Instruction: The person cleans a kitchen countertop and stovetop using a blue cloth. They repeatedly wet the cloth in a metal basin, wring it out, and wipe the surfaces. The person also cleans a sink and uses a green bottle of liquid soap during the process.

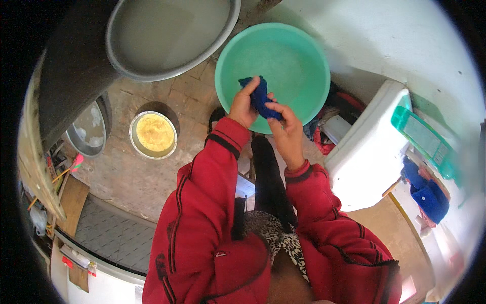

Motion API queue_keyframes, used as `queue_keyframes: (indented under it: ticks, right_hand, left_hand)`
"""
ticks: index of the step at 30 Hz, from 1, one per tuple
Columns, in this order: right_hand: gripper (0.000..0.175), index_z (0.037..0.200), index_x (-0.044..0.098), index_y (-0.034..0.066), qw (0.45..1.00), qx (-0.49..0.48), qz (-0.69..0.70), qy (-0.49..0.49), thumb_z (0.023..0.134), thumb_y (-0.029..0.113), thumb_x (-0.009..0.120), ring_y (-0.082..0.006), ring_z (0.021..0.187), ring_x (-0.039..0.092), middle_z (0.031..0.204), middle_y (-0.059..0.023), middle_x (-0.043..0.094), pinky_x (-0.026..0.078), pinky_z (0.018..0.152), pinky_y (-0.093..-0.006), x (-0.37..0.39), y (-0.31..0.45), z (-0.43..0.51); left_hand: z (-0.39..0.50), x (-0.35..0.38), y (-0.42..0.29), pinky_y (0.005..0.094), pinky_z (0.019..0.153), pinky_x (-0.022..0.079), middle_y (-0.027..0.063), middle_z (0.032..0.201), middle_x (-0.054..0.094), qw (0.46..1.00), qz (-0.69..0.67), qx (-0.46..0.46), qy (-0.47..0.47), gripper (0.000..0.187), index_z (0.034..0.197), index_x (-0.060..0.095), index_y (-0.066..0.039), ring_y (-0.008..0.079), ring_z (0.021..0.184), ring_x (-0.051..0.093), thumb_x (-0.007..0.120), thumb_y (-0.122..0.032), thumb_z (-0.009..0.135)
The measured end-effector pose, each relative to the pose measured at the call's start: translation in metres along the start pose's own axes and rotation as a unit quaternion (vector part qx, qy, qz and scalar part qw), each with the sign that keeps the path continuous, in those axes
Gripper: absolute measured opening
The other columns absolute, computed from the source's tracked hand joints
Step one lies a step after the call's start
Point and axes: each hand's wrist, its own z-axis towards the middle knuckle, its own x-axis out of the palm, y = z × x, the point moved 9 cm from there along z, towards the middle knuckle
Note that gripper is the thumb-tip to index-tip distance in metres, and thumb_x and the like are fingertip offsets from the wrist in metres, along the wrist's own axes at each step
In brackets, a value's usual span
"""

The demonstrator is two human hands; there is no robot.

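Observation:
A small dark blue cloth item (260, 99) is held above a round green plastic basin (320, 76) with some cloudy liquid in it. My left hand (244, 105) grips the cloth's upper left part, thumb on top. On its lower right end the fingers and thumb of my right hand (284, 123) pinch it. Both hands are over the near part of the basin. Whether the cloth is wet cannot be told.
A large metal basin (167, 78) of cloudy liquid stands at upper left. Below it are a metal bowl of yellow contents (133, 141) and another metal basin (88, 152). At right are a white appliance or tub (374, 159), a green plastic bottle (427, 138) and blue cloth (429, 197).

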Motion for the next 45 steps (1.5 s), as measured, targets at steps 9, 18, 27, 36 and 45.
queue_keyframes:
  ticks: [9,18,27,36,45]
  right_hand:
    - [0.057,0.137,0.050,-0.0011,0.994,0.051,0.100,-0.004,0.082,-0.009,0.062,-0.0170,0.108,0.060,0.125,-0.0095,0.060,0.048,0.095,-0.0289,-0.088,0.071,0.006]
    - [0.076,0.147,0.035,-0.0012,0.835,0.061,0.511,0.194,0.095,0.051,0.055,-0.0306,0.127,0.052,0.134,-0.0215,0.054,0.044,0.106,-0.0428,-0.059,0.157,-0.015]
    - [0.028,0.113,0.066,0.0010,0.968,0.080,0.210,0.110,0.093,0.021,0.067,-0.0122,0.081,0.061,0.093,-0.0036,0.062,0.051,0.075,-0.0258,-0.098,0.196,0.015]
    - [0.024,0.111,0.068,0.0000,0.986,0.079,0.147,0.017,0.097,0.018,0.061,-0.0096,0.075,0.055,0.089,-0.0032,0.063,0.049,0.070,-0.0256,-0.103,0.176,0.028]
    - [0.020,0.093,0.066,0.0041,0.988,-0.092,-0.010,-0.126,0.076,0.014,0.069,-0.0315,0.079,0.065,0.089,-0.0143,0.067,0.052,0.074,-0.0408,-0.136,0.116,0.041]
  left_hand:
    - [-0.129,0.102,0.021,0.0410,0.085,0.056,0.0093,0.114,0.064,0.987,0.072,0.111,0.096,0.036,0.128,0.054,-0.006,0.0221,0.103,0.065,0.053,-0.007,0.092]
    - [-0.214,0.201,0.046,0.0491,0.087,0.057,0.0085,0.128,0.052,0.964,0.153,0.022,0.218,0.063,0.134,0.045,-0.008,0.0243,0.114,0.058,0.078,-0.029,0.085]
    - [-0.228,0.240,0.032,0.0324,0.069,0.051,0.0042,0.107,0.060,0.903,0.362,0.107,0.206,0.058,0.126,0.051,-0.007,0.0165,0.095,0.061,0.077,-0.005,0.074]
    - [-0.218,0.248,0.008,0.0453,0.076,0.054,0.0239,0.097,0.068,0.628,0.696,0.348,-0.001,0.051,0.114,0.054,0.005,0.0418,0.089,0.067,0.078,-0.013,0.072]
    - [-0.227,0.261,0.029,0.0517,0.084,0.050,0.0262,0.119,0.058,0.413,0.767,0.488,0.059,0.050,0.134,0.040,0.000,0.0445,0.108,0.058,0.058,-0.006,0.087]
